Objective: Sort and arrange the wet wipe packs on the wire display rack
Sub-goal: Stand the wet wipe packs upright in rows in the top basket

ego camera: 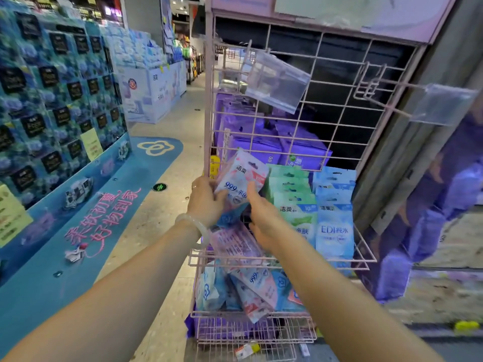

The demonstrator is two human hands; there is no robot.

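Note:
A pink wire display rack (287, 142) stands in front of me. My left hand (206, 202) grips a pink-and-white wet wipe pack (240, 176) marked 999, held tilted above the left end of the upper basket. My right hand (261, 218) rests against the pack's lower right edge, fingers spread. Right of it stand a row of green packs (292, 194) and a row of blue packs (334, 220), upright. More pink packs (235, 244) lie under my hands. The lower basket (251, 316) holds several mixed packs lying loose.
Purple boxes (261, 142) are stacked behind the rack grid. Two clear price-tag holders (274, 79) hang on hooks above. A blue product display (57, 100) lines the left side of the aisle, with a blue floor mat (104, 218). A grey wall panel (418, 152) stands to the right.

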